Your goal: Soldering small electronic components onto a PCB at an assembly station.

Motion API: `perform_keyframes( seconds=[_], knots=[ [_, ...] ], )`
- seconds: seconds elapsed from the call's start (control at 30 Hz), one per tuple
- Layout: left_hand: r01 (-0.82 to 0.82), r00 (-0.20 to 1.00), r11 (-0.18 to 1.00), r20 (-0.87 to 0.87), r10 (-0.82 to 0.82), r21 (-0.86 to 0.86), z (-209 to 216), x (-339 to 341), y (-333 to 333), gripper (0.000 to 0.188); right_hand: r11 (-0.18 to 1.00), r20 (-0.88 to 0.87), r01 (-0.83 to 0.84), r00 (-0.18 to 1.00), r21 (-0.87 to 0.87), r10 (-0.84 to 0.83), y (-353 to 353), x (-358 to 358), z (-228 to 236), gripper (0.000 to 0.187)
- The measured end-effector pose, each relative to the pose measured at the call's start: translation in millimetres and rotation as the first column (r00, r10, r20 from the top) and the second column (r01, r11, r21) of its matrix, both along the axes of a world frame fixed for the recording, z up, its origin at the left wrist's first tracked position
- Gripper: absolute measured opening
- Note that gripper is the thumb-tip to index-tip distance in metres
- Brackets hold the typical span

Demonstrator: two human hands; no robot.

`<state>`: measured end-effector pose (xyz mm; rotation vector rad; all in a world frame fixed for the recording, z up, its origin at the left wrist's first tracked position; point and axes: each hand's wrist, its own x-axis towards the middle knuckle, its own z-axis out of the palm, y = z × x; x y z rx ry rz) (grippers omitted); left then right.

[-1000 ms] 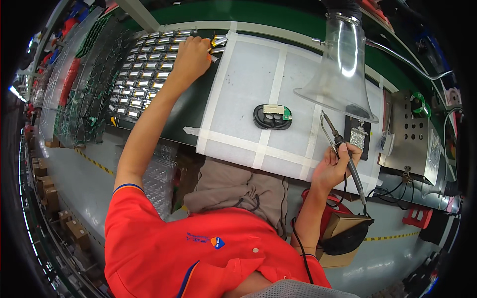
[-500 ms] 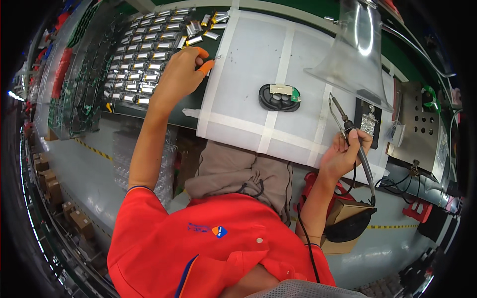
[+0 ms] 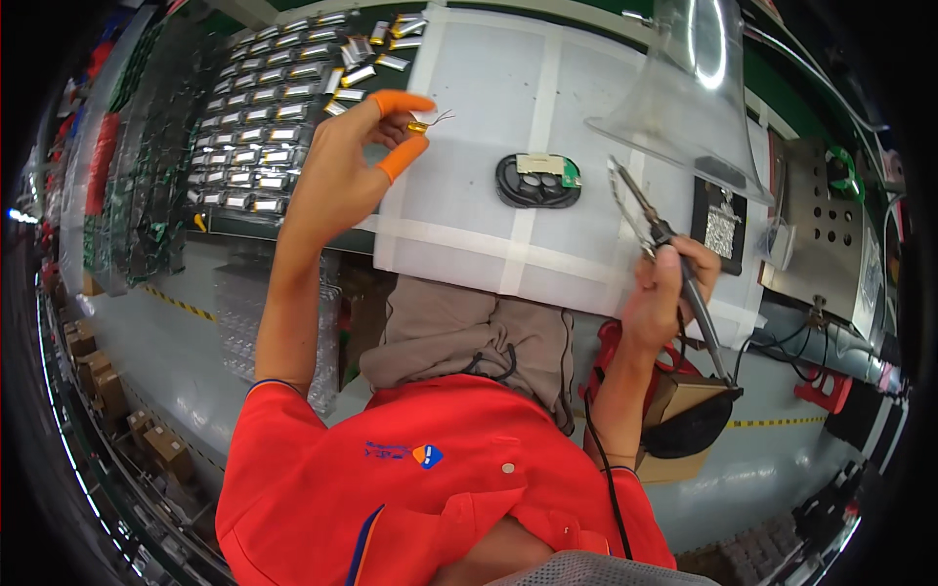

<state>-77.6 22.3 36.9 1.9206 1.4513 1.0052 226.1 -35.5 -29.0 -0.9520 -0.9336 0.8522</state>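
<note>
White taped desk (image 3: 469,186) over grey floor (image 3: 186,342); left hand (image 3: 342,171) fingers pinch small cell (image 3: 418,126); right hand (image 3: 664,293) grips soldering iron (image 3: 655,230).

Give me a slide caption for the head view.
Left hand pinches a small wired cell; right hand holds a soldering iron above the white mat.

Hands: two, left hand (image 3: 337,181), right hand (image 3: 664,293). Orange finger cots (image 3: 403,156): two. Small wired cell (image 3: 420,126): one. Soldering iron (image 3: 674,254): one. Black oval speaker (image 3: 532,181): one. Clear funnel hood (image 3: 684,107): one. Silver cells (image 3: 254,146) in rows: dozens, exact count unclear.
</note>
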Motion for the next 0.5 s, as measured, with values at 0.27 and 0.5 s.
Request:
perform_keyframes(
  seconds=[0.27, 0.5],
  knots=[
    [0.225, 0.973, 0.971, 0.077, -0.219, -0.078, -12, 71, -26, 0.02, 0.932, 0.094, -0.334, 0.932, -0.141, 0.349, 7, -33, 11, 0.049],
    [0.281, 0.96, 0.942, 0.076, -0.271, -0.185, -19, 87, -33, 0.021, 0.922, 0.093, -0.341, 0.927, -0.185, 0.362, 9, -30, 5, 0.05]
  ],
)
